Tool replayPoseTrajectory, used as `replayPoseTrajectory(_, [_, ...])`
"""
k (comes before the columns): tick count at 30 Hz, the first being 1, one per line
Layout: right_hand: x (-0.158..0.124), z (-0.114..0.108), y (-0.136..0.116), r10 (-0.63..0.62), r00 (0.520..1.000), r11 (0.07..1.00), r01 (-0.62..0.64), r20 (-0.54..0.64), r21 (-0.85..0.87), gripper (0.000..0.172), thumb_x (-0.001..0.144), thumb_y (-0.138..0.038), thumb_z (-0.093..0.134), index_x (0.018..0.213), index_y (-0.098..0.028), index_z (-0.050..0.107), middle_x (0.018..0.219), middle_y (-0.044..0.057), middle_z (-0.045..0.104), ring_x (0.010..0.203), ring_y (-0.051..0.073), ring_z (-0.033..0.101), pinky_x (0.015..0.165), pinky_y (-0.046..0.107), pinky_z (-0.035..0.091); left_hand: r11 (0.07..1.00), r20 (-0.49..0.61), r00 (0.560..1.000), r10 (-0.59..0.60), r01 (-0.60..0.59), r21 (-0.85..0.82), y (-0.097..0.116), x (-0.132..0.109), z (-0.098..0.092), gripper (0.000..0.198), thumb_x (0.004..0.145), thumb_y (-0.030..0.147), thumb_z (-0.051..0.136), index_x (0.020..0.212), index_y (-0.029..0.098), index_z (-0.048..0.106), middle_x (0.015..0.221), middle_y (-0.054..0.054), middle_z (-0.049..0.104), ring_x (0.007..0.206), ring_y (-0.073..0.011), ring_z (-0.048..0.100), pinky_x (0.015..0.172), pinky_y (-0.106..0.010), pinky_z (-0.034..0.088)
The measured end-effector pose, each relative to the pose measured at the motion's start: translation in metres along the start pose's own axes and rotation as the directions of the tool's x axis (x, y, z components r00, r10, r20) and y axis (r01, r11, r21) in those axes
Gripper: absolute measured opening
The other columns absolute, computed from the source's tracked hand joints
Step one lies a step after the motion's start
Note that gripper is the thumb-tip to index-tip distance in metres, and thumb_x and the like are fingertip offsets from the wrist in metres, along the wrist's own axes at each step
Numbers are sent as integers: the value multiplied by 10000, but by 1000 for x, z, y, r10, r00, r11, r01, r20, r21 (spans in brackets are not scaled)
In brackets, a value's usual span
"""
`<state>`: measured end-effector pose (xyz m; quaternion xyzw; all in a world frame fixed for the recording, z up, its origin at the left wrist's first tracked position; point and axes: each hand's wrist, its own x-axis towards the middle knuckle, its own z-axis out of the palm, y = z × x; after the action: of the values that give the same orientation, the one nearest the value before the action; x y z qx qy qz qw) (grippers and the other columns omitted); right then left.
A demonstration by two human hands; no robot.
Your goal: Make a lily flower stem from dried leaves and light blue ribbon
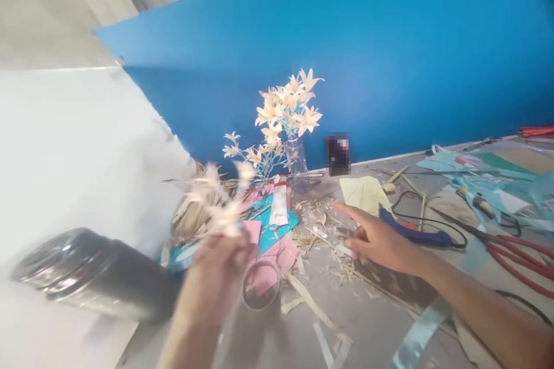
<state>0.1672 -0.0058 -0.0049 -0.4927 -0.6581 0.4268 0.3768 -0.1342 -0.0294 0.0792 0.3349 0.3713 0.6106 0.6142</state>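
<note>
My left hand (223,262), smeared by motion, is closed around a spray of pale cream artificial flowers (229,213) held above the table. The stem inside the fist is hidden. My right hand (376,239) hovers low over scraps, its index finger stretched out and the other fingers partly curled; nothing shows in its grasp. Several matching flowers (288,104) stand in a clear bottle (297,164) in front of the blue wall. Smaller flowers (255,155) lean at its left. A tape roll (261,285) is just below my left hand.
Right of my right hand lie a blue glue gun (415,230) and red-handled scissors (519,253). Yellow paper (363,193) and a dark pixelated object (338,154) are behind it. Dry shavings (318,216) litter the middle. A dark cylindrical container (108,274) is at left.
</note>
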Motion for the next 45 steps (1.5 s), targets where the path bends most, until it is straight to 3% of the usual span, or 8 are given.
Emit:
replayPoseTrajectory(2, [-5,-2,-3,-66,996,987,57,-56,-152,298,883,-361,571,1144,-243,651,951,63,717,421,90,506,484,265,423,995,62,993,-97,94,39,-34,7,17,275,684,198,803,635,155,536,580,21,534,472,-53,398,487,-215,413])
replayPoseTrajectory(5, [-7,-6,-1,-134,991,975,130,-8,-182,401,972,-466,393,899,-205,689,622,24,643,445,136,534,501,270,441,988,127,983,-134,122,99,-65,16,33,278,720,294,786,693,157,546,589,32,519,471,-57,404,466,-204,360])
replayPoseTrajectory(10, [-1,-3,5,-212,974,936,181,-73,-301,303,873,-445,587,1059,-219,666,971,84,702,712,189,640,645,292,500,973,108,993,-57,32,229,-81,14,37,247,742,325,753,799,165,573,547,55,495,443,-64,414,439,-197,307])
replayPoseTrajectory(14, [-2,4,1,-157,981,965,128,-112,-229,293,931,-435,497,834,-209,657,673,20,666,466,130,505,499,263,409,968,33,999,-16,8,252,-97,7,43,281,720,348,767,828,167,582,564,53,523,428,-59,397,412,-194,301])
replayPoseTrajectory(24, [-12,23,-8,-267,964,929,259,3,-266,210,915,-283,541,769,-201,668,676,7,662,625,146,573,610,250,410,942,52,944,-326,329,-70,-133,-8,64,400,612,356,852,699,152,519,606,34,516,463,-35,364,406,-162,254])
replayPoseTrajectory(33, [-9,21,5,-354,933,890,315,-63,-330,177,923,-325,546,886,-217,681,875,71,708,724,191,623,674,300,454,957,121,956,-266,277,-83,-130,-16,62,318,692,311,801,715,155,525,613,28,527,468,-43,374,429,-176,233])
replayPoseTrajectory(37, [-7,12,7,-206,959,967,169,-195,-193,257,878,-468,597,894,-232,696,826,62,704,622,186,602,578,297,465,947,212,943,-255,288,-141,-116,-24,52,252,722,265,771,735,159,543,598,38,489,472,-50,339,453,-193,257])
replayPoseTrajectory(45, [0,8,-21,61,972,992,-34,228,-121,461,928,-559,455,744,-186,654,591,29,622,464,117,505,451,238,359,995,29,998,-53,55,-89,-42,-39,-17,246,778,234,752,691,144,540,686,33,417,541,-50,311,464,-161,311])
